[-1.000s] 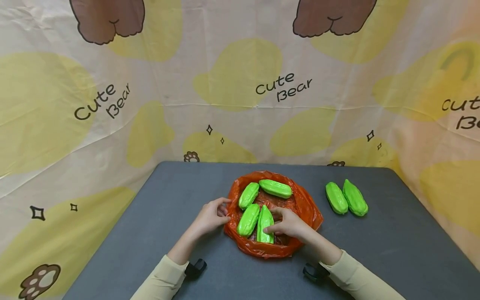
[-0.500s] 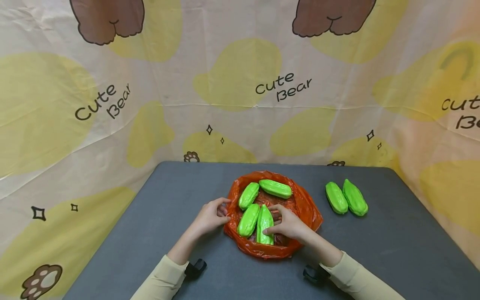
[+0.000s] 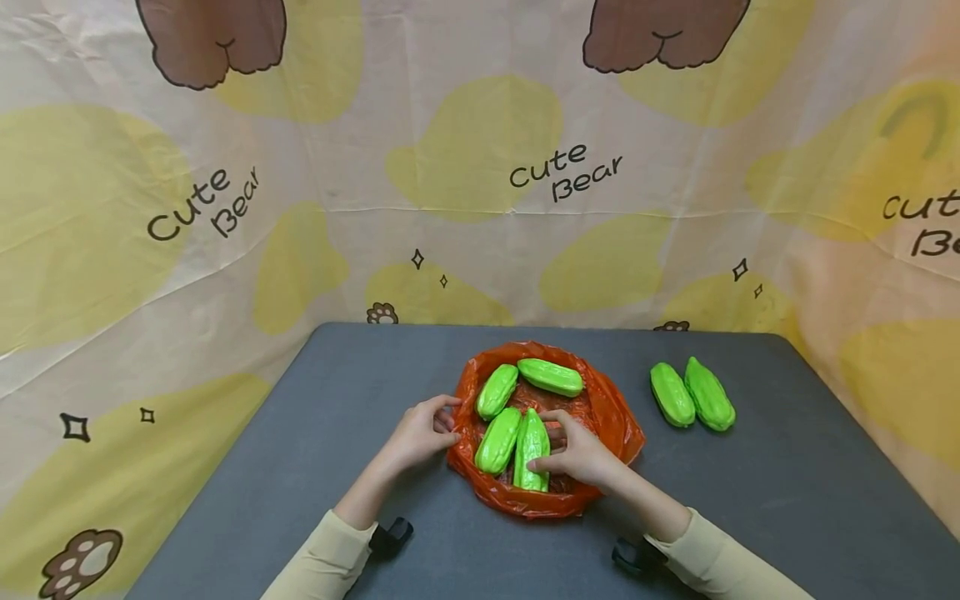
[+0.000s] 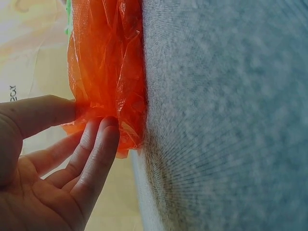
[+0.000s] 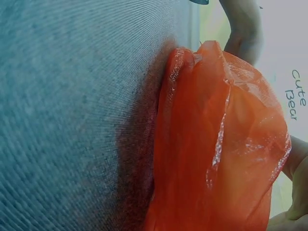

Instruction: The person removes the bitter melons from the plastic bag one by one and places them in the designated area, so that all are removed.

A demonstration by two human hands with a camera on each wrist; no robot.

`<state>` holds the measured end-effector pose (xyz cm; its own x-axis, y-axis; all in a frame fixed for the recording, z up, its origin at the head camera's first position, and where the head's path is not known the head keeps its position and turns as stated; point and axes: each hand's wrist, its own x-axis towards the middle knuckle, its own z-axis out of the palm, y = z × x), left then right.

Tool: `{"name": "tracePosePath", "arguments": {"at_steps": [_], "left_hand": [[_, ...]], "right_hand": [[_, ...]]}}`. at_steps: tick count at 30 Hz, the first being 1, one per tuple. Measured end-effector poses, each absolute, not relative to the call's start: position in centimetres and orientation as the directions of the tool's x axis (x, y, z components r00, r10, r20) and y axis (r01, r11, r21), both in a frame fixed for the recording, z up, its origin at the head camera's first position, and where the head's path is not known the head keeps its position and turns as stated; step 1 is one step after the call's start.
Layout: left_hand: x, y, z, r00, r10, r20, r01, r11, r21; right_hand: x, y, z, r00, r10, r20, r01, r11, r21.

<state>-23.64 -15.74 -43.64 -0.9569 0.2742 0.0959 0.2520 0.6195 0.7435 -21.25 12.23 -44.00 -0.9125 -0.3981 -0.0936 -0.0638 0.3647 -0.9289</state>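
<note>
A red plastic bag, its rim rolled open, sits on the grey table with several green ridged gourds in it. My left hand holds the left edge of the bag, thumb and fingers on either side of the film in the left wrist view. Inside the bag, my right hand grips a pointed green gourd between thumb and fingers. Touching or almost touching it is another gourd; a third gourd and one more gourd lie farther back. The right wrist view hides the gripped gourd behind the bag.
To the right of the bag, two more green gourds lie side by side on the table. A printed cloth hangs behind the table and along its sides.
The gourd in my right hand has shifted slightly, and my right forearm has moved a little to the right. My left hand and the bag look unmoved.
</note>
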Motion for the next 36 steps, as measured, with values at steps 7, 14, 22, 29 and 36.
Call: {"name": "tracePosePath", "arguments": {"at_steps": [7,14,22,29,36], "left_hand": [[-23.6,-15.7,-43.5,-0.956,0.278,0.097,0.256,0.624,0.738],[-23.7,-15.6,-43.4,-0.954,0.285,0.095,0.259,0.62,0.74],[-23.7,-15.6,-43.3,-0.951,0.291,0.103,0.269,0.623,0.735],[-23.6,-15.8,-43.5,-0.955,0.282,0.092,0.256,0.625,0.738],[-23.6,-15.9,-43.5,-0.954,0.282,0.102,0.263,0.624,0.736]], "right_hand": [[-20.9,12.4,-44.0,-0.901,-0.421,-0.108,-0.023,0.294,-0.956],[-20.8,12.5,-43.6,-0.906,-0.409,-0.11,-0.004,0.268,-0.963],[-21.1,13.2,-43.2,-0.924,-0.364,-0.12,0.008,0.296,-0.955],[-21.5,14.1,-42.7,-0.939,-0.32,-0.128,0.023,0.312,-0.95],[-21.5,14.7,-42.0,-0.951,-0.273,-0.149,0.067,0.288,-0.955]]}}
